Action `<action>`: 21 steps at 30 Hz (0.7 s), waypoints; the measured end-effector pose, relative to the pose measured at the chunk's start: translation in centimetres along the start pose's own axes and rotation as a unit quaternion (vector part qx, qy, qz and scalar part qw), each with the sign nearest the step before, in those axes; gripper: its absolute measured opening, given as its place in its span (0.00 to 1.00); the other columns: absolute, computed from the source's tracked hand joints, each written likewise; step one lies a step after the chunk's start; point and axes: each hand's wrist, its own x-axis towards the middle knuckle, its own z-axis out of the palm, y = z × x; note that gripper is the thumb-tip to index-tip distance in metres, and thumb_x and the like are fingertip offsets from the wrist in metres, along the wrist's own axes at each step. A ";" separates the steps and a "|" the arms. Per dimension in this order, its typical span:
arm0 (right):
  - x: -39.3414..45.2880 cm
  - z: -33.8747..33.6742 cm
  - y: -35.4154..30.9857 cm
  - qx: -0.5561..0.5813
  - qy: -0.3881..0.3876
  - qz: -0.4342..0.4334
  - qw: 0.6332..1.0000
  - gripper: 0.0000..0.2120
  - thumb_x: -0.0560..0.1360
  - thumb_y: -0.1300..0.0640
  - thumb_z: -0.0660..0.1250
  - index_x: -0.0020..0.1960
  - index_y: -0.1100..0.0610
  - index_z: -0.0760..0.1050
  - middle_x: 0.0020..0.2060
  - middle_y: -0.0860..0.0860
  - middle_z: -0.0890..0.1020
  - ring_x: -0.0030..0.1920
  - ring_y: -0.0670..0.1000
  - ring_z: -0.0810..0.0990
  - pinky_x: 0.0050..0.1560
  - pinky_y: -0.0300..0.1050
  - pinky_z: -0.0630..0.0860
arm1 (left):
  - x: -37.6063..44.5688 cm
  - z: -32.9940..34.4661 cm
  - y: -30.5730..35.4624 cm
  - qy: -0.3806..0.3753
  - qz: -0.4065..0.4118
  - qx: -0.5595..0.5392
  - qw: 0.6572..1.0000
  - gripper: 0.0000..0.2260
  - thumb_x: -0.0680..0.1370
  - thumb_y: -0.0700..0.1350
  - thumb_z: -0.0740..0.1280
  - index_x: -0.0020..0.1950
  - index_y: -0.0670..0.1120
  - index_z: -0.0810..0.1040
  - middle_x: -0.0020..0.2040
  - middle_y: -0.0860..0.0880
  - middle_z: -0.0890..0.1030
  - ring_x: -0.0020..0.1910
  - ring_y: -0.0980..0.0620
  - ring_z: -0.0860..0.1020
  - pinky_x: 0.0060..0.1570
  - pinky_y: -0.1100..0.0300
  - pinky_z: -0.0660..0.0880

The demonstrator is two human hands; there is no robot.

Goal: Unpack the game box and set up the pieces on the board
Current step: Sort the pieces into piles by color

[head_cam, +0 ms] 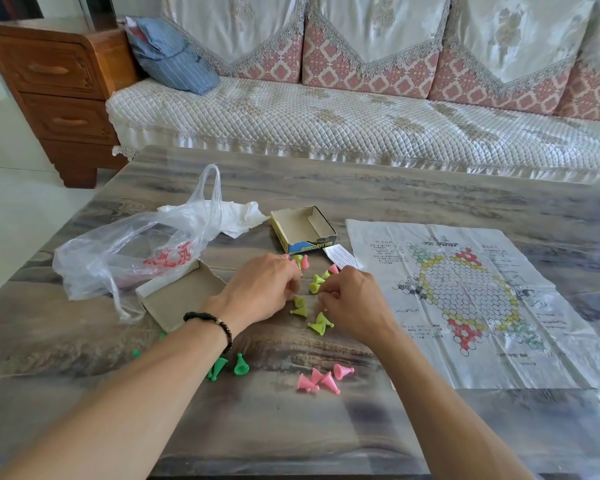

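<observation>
A paper game board (465, 299) with a hexagon star pattern lies unfolded at the right of the table. The open game box tray (302, 230) stands behind the hands, and its lid (181, 299) lies upside down at the left. Yellow-green cone pieces (300, 308) are scattered between my hands. Pink pieces (321, 377) sit in a group nearer me, and dark green pieces (229, 367) lie beside my left forearm. My left hand (260, 289) and my right hand (354, 299) rest with fingers curled over the yellow-green pieces; what the fingertips hold is hidden.
A crumpled clear plastic bag (129, 254) with red print lies at the table's left. A small white paper slip (342, 256) rests beside the box tray. A quilted sofa (361, 116) runs behind the table, with a wooden cabinet (59, 88) at the far left.
</observation>
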 end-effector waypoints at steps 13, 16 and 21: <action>-0.5 -0.4 -0.2 0.024 0.044 0.002 0.999 0.08 0.71 0.63 0.65 0.40 0.59 0.83 0.36 0.53 0.80 0.39 0.52 0.76 0.41 0.48 0.73 | 0.8 -0.6 0.0 0.064 0.010 -0.056 0.996 0.05 0.74 0.38 0.72 0.47 0.45 0.85 0.45 0.48 0.82 0.46 0.49 0.79 0.44 0.62 0.69; -1.1 -0.8 -0.1 0.052 0.064 0.003 0.997 0.06 0.71 0.63 0.67 0.39 0.59 0.83 0.37 0.53 0.80 0.38 0.51 0.77 0.42 0.48 0.74 | 0.2 -1.3 0.8 0.079 0.027 -0.093 0.992 0.06 0.73 0.38 0.73 0.48 0.45 0.85 0.46 0.49 0.83 0.44 0.50 0.80 0.46 0.57 0.75; -4.0 -2.3 0.3 0.129 0.077 0.016 0.989 0.07 0.72 0.61 0.69 0.37 0.54 0.83 0.34 0.44 0.79 0.33 0.41 0.77 0.36 0.31 0.69 | -3.7 -1.3 2.8 0.018 0.051 -0.143 0.988 0.06 0.73 0.42 0.74 0.49 0.47 0.85 0.45 0.53 0.83 0.40 0.58 0.76 0.44 0.69 0.68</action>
